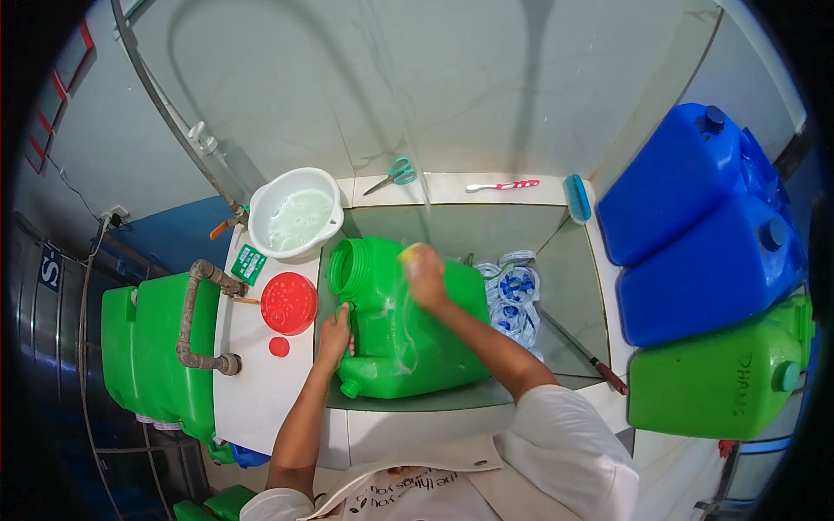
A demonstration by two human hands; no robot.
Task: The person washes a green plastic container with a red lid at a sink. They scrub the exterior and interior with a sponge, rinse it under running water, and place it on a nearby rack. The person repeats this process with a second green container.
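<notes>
A large green plastic jerrycan (417, 321) lies on its side in the tiled basin (569, 286), its wide round mouth toward the upper left. Streaks of suds mark its upper face. My left hand (334, 337) is closed on the can's handle, below the mouth; part of the fingers is hidden. In my right hand (425, 278) is a yellow sponge (409, 253), pressed on the can near its mouth. Most of the sponge is covered by the fingers. To the right of the can, blue-and-white bundled items (517, 295), perhaps water filters or caps, sit in the basin.
On the left ledge stand a white bowl (259, 217) of sudsy water, a red lid (288, 304), a small red cap (278, 346) and a green packet (249, 264). Scissors (400, 172), a toothbrush (504, 186) and a blue brush (577, 199) line the rim. Blue jerrycans (669, 191) stand right.
</notes>
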